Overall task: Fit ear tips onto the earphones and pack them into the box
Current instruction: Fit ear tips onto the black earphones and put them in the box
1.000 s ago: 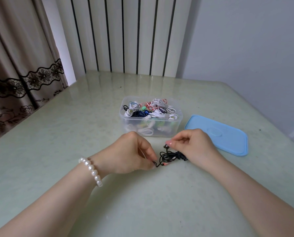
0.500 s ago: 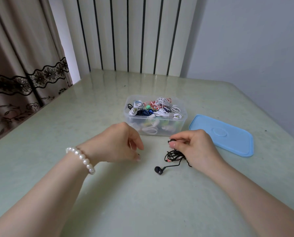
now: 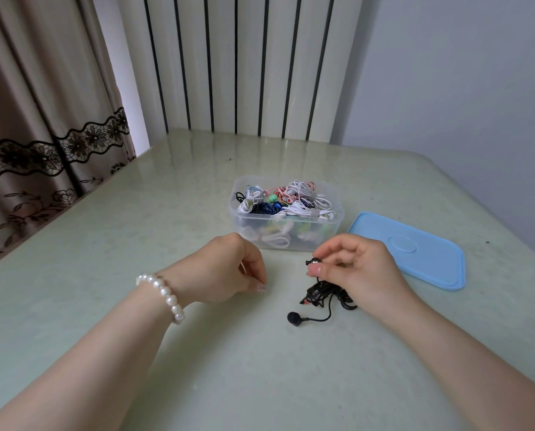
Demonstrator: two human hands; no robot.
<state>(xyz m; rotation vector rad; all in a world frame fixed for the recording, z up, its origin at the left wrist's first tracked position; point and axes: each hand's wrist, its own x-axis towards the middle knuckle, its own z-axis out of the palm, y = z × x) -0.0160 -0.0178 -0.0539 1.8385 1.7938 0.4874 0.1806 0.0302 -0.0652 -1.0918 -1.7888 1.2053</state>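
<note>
One bare earbud (image 3: 315, 261) of the black earphones (image 3: 325, 295) was pinched in the right hand (image 3: 357, 269), presumably presented for a tip, while the left hand (image 3: 228, 269), fingers curled, contents indiscernible, was held apart, near the open box (image 3: 286, 213).

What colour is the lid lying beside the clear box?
Light blue: the lid lies flat on the table, right of the box, in the head view.

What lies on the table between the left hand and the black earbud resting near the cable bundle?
Head view: only bare table lies between the left hand and the black earbud.
</note>
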